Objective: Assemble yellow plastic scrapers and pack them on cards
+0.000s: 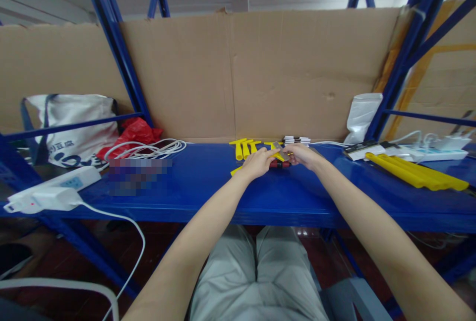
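Note:
Both hands meet over the back middle of the blue shelf. My left hand [259, 163] has its fingers closed on a yellow T-shaped plastic piece [277, 156], seen only in part. From the other side, my right hand [300, 155] pinches a flat greyish piece [280, 149] that lies against the yellow one. Just below the fingers is a dark red, black-ended tool handle [279, 164]. Several more yellow T-shaped pieces [245, 149] lie side by side left of the hands. Another yellow end [235, 170] pokes out beside my left wrist.
Behind my right hand sits a stack of small white packets [296, 140]. Long yellow tubes [416, 172] and a power strip [433, 154] lie at right. At left are a white cable coil [148, 150], red plastic bag [136, 135] and another power strip [55, 187]. Cardboard [260, 73] walls the back.

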`<state>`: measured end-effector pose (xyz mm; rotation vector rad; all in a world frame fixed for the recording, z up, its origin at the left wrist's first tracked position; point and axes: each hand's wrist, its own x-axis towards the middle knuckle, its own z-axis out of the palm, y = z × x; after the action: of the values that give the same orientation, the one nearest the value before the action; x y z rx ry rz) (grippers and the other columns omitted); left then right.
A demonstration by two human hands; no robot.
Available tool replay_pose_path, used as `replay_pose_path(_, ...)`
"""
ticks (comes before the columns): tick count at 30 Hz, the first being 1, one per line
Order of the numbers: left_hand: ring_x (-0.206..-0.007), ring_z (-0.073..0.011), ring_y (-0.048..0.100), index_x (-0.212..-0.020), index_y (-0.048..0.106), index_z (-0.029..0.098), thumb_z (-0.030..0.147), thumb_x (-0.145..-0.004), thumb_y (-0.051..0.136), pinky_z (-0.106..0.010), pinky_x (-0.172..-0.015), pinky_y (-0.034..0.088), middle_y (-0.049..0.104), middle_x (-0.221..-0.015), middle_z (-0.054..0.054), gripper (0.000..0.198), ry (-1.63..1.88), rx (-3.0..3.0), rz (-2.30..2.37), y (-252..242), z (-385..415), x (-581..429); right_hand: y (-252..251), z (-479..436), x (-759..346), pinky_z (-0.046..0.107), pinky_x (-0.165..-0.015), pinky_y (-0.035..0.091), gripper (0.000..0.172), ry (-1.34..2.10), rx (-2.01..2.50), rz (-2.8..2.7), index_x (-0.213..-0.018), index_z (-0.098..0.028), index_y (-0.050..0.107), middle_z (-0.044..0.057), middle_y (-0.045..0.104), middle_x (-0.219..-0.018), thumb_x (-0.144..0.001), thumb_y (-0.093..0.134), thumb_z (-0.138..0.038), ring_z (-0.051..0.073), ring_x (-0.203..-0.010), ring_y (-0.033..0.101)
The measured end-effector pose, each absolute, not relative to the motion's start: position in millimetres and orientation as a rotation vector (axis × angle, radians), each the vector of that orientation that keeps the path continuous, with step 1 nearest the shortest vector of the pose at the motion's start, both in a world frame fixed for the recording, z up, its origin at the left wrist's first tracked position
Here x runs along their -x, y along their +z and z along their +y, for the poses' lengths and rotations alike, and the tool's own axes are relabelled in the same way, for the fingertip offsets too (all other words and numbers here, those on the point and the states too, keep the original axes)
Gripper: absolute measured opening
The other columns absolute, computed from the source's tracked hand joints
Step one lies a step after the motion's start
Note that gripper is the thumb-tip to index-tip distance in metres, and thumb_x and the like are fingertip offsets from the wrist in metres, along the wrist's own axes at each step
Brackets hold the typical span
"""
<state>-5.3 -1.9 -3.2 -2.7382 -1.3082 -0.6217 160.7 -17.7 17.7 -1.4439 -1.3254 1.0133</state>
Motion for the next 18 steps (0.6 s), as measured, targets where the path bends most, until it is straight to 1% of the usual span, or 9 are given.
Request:
replay_pose_path(4, -0.102, -0.0199, 0.057, -0.135, 0.044, 0.039, 0.034, -0.093, 0.038, -0.031, -0.088, 0.044, 0.056, -0.109, -0.003, 0.043, -0.630, 2.766, -1.234, -3, -6, 4, 18, -16, -163, 0.019, -0.038, 0.021, 0.017, 0.975, 1.448, -1.297, -0.058, -0.017, 0.044, -0.006, 0.036, -0.042, -0.073, 0.051, -0.015, 0.005, -0.037, 0.032)
replay_pose_path(9, -0.099, -0.0182, 0.057, -0.133, 0.048, 0.036, 0.032, -0.094, 0.038, -0.028, -0.086, 0.045, 0.056, -0.108, -0.002, 0.041, -0.647, 2.806, -1.154, -1, -13, 1, 13, -10, -169, 0.019, -0.040, 0.025, 0.011, 0.944, 1.438, -1.311, -0.063, -0.016, 0.048, -0.003, 0.047, -0.049, -0.073, 0.053, -0.018, 0.006, -0.040, 0.038)
replay_pose_path(13, -0.099, -0.0176, 0.057, -0.133, 0.049, 0.034, 0.031, -0.094, 0.038, -0.026, -0.083, 0.045, 0.056, -0.108, -0.002, 0.040, -0.681, 2.825, -1.115, 0, -16, 0, 11, -5, -172, 0.019, -0.040, 0.026, 0.011, 0.902, 1.427, -1.291, -0.065, -0.016, 0.050, -0.002, 0.049, -0.052, -0.074, 0.054, -0.022, 0.007, -0.041, 0.039)
replay_pose_path(16, -0.099, -0.0172, 0.057, -0.135, 0.046, 0.036, 0.031, -0.094, 0.037, -0.026, -0.084, 0.045, 0.057, -0.108, -0.002, 0.042, -0.696, 2.829, -1.127, 0, -14, 0, 11, 0, -180, 0.020, -0.041, 0.027, 0.014, 0.734, 1.489, -1.261, -0.063, -0.017, 0.049, -0.003, 0.047, -0.050, -0.076, 0.050, -0.021, 0.007, -0.040, 0.037)
replay_pose_path(18, -0.099, -0.0176, 0.057, -0.136, 0.044, 0.037, 0.031, -0.094, 0.036, -0.027, -0.085, 0.045, 0.057, -0.108, -0.002, 0.042, -0.694, 2.813, -1.169, -1, -11, 0, 9, 4, -189, 0.021, -0.044, 0.029, 0.017, 0.483, 1.623, -1.311, -0.059, -0.017, 0.049, -0.002, 0.046, -0.050, -0.076, 0.049, -0.017, 0.008, -0.044, 0.040)
